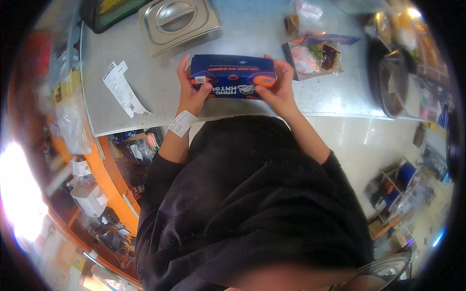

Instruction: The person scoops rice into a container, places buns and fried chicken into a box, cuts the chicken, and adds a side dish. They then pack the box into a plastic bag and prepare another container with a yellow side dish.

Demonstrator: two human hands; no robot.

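Observation:
A dark blue cardboard food box [233, 67] with orange print is held by both my hands at the near edge of the steel table [164, 91]. My left hand [191, 87] grips its left end, thumb on the printed front. At the opposite end, my right hand [282, 83] clasps it the same way. The top looks closed, so the contents are hidden. A white printed label [183, 123] clings to my left wrist. To the right, a similar box [289, 60] lies with its lid raised, holding a plastic-wrapped item, some greens and a small container of dark sauce.
Left of my hands lies a curling paper receipt [122, 89]. Behind are a lidded steel pan [178, 27] and a dark tray [95, 20]. A plastic bag [308, 11] sits at the back, and a large dark round pan [391, 85] at the right edge. Orange shelving [113, 163] stands left.

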